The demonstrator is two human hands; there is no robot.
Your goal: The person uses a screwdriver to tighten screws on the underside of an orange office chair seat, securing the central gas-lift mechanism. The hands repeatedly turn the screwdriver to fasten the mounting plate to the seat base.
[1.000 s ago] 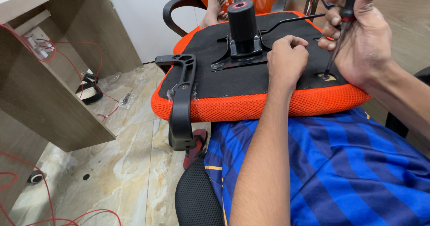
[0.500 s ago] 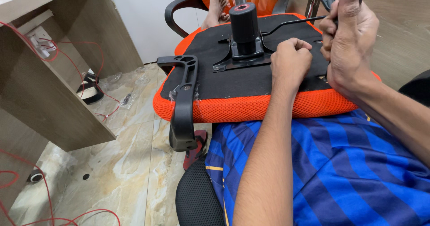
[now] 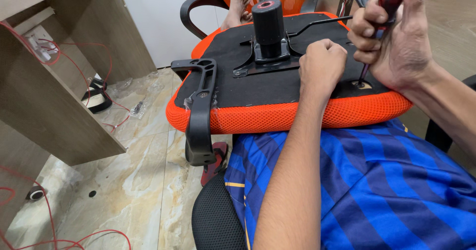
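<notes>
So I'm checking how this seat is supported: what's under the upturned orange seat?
The orange seat rests on the person's lap, on blue striped fabric. A black mesh chair back shows lower down. Its padded side faces down, hidden.

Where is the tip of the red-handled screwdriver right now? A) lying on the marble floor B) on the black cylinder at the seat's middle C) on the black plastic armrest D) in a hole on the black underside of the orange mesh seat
D: the right hand holds the red-handled screwdriver upright, its shaft running down into a hole in the black underside of the orange mesh seat, apart from the cylinder and armrest.
</notes>
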